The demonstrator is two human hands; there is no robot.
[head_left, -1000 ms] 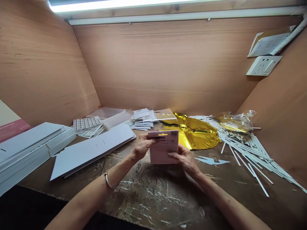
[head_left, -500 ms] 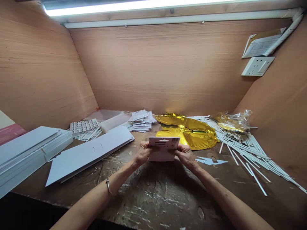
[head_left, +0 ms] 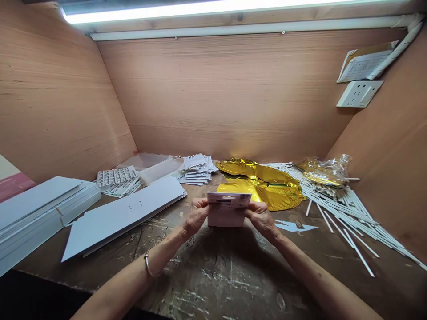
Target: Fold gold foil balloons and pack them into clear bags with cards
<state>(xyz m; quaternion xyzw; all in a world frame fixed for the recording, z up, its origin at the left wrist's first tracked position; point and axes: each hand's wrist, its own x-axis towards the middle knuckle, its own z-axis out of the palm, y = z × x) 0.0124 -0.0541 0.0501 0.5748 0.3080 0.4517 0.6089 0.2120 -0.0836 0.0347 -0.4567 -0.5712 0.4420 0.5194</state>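
Between my two hands is a small flat packet (head_left: 226, 218) with a printed header and a hang hole at its top. My left hand (head_left: 197, 216) pinches its left edge. On the opposite edge, my right hand (head_left: 262, 218) grips it with thumb and fingers closed. The packet is held tilted above the table, and its far side is hidden from me. Just behind it lie shiny gold foil balloons (head_left: 270, 189), flat and overlapping. A scrap of pale blue-white cut paper (head_left: 295, 226) rests on the table right of my right hand.
White sticks (head_left: 343, 213) spread across the right side, with a clear plastic bag (head_left: 325, 170) on them. Large white card sheets (head_left: 123, 213) and banded stacks (head_left: 43, 218) occupy the left. Label sheets (head_left: 116, 178) and small packets (head_left: 197, 169) lie near the back wall.
Hardly anything differs. Both hands keep their hold on the packet, which seems tilted slightly more; the whole view has shifted a little.
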